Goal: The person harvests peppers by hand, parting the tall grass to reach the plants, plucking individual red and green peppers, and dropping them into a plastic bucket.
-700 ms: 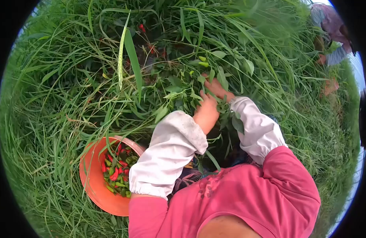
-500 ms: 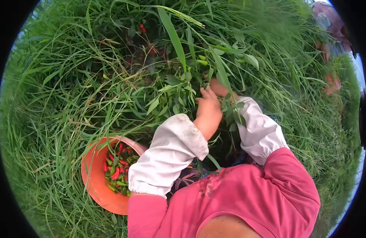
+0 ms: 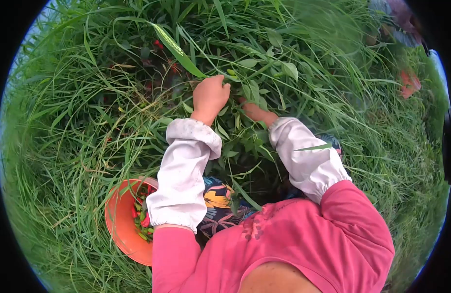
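Observation:
My left hand (image 3: 210, 99) is closed, knuckles up, at the top of a leafy pepper plant (image 3: 252, 90). A broad grass blade (image 3: 184, 57) runs down into its fingers. A little to the right and lower, my right hand (image 3: 255, 112) reaches in among the plant's leaves, its fingers mostly hidden. Small green peppers (image 3: 231, 73) hang just beyond the left hand. Beside my left forearm stands an orange bucket (image 3: 119, 219), holding red and green peppers (image 3: 144, 220) that my sleeve partly covers.
Tall tangled grass (image 3: 74, 146) surrounds the plants on all sides. Red peppers (image 3: 158, 44) show in the growth farther off. At the upper right edge another person (image 3: 403, 22) is partly in view, with a blurred orange-red thing (image 3: 409, 84) below.
My left hand has moved left and away from me, apart from the right hand, and the broad grass blade has shifted left. The right hand has shifted slightly left.

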The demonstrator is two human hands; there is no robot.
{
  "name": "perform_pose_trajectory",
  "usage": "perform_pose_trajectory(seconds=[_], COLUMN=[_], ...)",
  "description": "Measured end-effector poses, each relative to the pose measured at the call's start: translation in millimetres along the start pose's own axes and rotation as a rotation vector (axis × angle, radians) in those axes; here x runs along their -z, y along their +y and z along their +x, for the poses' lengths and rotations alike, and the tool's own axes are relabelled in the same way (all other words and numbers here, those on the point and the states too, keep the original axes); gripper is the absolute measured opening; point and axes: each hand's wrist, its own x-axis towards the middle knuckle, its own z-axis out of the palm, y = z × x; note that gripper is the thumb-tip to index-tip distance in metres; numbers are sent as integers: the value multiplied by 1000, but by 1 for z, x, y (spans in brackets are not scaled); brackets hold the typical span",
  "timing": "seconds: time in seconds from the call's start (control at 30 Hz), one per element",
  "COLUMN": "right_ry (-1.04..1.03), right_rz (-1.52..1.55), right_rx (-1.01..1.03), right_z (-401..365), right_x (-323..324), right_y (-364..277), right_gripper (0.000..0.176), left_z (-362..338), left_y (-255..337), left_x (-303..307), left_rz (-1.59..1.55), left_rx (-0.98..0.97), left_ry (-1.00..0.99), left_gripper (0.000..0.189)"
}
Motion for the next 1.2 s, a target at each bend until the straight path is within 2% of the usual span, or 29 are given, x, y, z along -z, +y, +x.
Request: perform_pose_trajectory(seconds=[0.07, 0.1, 0.2, 0.23, 0.27, 0.33, 0.4, 0.43, 0.47, 0.53, 0.6, 0.63, 0.7, 0.73, 0.8, 0.83, 0.87, 0.93, 0.97, 1.0, 1.07, 1.13, 1.2], right_ry=[35, 41, 65, 72, 129, 165, 126, 185, 180, 8, -21, -73, -204, -207, -178, -130, -74, 18, 140, 173, 147, 115, 95], right_rz=[-133, -55, -148, -178, -20, 148, -138, -452, -447, -101, -83, -176, -291, -290, -297, -181, -63, -89, -160, -204, -241, -258, -268], right_rx=[57, 106, 153, 170, 83, 18, 216, 292, 315, 6, 82, 116, 116, 134, -188, -249, -304, -206, -79, -29, -12, -19, -19], right_z=[-11, -11, -19, -22, -21, -10, -4, -11, -11, -10, -12, -15, -2, 0, -13, -14, -16, -19, -23, -26, -27, -28, -26], right_x=[8, 8, 13, 11, 6, -7, -10, -7, -4, -3, -5, -5, -6, 0, 17, 16, 15, 17, 13, 14, 14, 14, 16], right_y=[-24, -31, -44, -44, -47, -38, -6, -11, -18, -19, -9, -5, 10, -9, -44, -49, -54, -48, -48, -46, -41, -40, -41], right_gripper=[30, 34, 36, 37, 37, 37, 37, 36, 36, 39, 39, 40, 46, 46, 53, 55, 58, 61, 52, 52, 51, 51, 50], left_z=[0, 6, 16, 22, 26, 31, 32, 29, 26, 19, 18, 17, 17, 17, 15, 19, 18, 4, -1, -6, -19, -33, -45], left_y=[18, 17, 16, 19, 21, 12, 9, 10, 11, 15, 14, 14, 16, 22, 33, 33, 35, 50, 60, 76, 108, 130, 158], left_x=[-1, -4, -20, -23, -26, -37, -41, -40, -40, -43, -46, -48, -50, -45, -38, -36, -36, -32, -28, -20, -3, 5, 16], left_rz=[201, 252, 351, 315, 320, 392, 372, 375, 376, 465, 417, 429, 378, 391, 381, 317, 325, 233, 254, 271, 177, -113, -270], left_rx=[53, 28, -49, 7, 13, -26, -33, -51, -70, -107, -40, -25, -103, -96, -42, 21, 38, -52, -90, -134, -163, -238, -299], left_ry=[-17, -88, -33, -90, -85, -4, 28, 56, 86, 118, 34, 48, 218, 231, 93, -35, -23, 80, 112, 144, 154, 160, 67], left_gripper=[42, 55, 56, 58, 58, 48, 29, 28, 28, 24, 21, 21, 17, 17, 15, 13, 13, 11, 10, 8, 6, 15, 16])
